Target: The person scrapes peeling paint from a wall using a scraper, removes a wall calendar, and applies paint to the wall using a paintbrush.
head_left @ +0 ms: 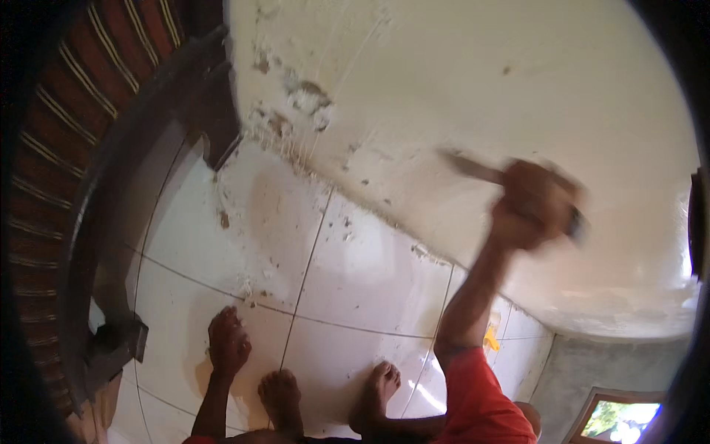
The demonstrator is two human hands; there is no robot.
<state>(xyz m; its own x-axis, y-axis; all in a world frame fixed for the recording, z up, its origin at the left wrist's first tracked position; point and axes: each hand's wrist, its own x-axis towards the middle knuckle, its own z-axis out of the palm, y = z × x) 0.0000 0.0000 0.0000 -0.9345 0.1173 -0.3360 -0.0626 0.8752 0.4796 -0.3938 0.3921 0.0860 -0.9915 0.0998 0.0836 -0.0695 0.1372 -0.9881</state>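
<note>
Raised in front of the pale wall (pixel 414 96), my right hand (pixel 536 203) is closed around the handle of a flat-bladed tool (pixel 473 168). Its narrow blade points left, and a dark handle end shows on the other side of the fist. Motion smears both, so the tool's exact kind and whether it touches the wall cannot be told. My left hand (pixel 229 342) hangs low over the tiled floor (pixel 355 266), its fingers loosely bent, with nothing visible in it. Chipped plaster (pixel 307 100) marks the wall's lower left part.
Flakes and crumbs (pixel 248 288) lie on the white tiles. At the left stands dark wooden furniture (pixel 103 170) with a striped surface. My bare feet (pixel 281 396) are on the floor. A yellow item (pixel 491 338) lies by the wall beyond my right arm. A framed bright opening (pixel 621 416) shows lower right.
</note>
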